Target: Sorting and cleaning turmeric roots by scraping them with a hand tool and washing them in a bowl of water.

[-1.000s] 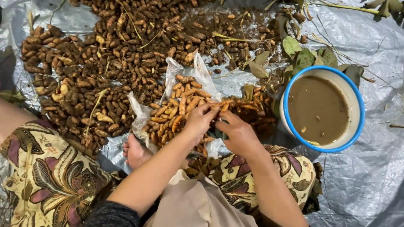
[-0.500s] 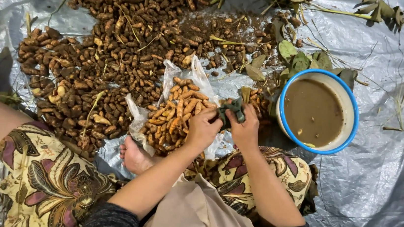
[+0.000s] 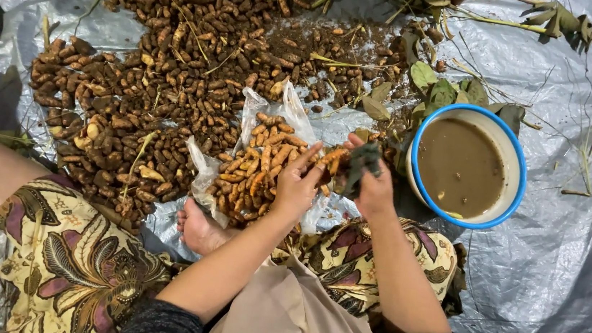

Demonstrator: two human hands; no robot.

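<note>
Two bare hands are shown meeting above a clear plastic bag heaped with cleaned orange roots, which lies open on a grey tarpaulin. One orange root is pinched in the fingers of the left hand, held just over the bag's right edge. A dark green scrubbing pad is gripped by the right hand and pressed against that root. A large heap of unwashed brown roots is spread beyond and to the left of the bag. A white basin with a blue rim, filled with muddy water, stands just right of the hands, with green leaves lying behind it. Patterned cloth is seen over the knees
</note>
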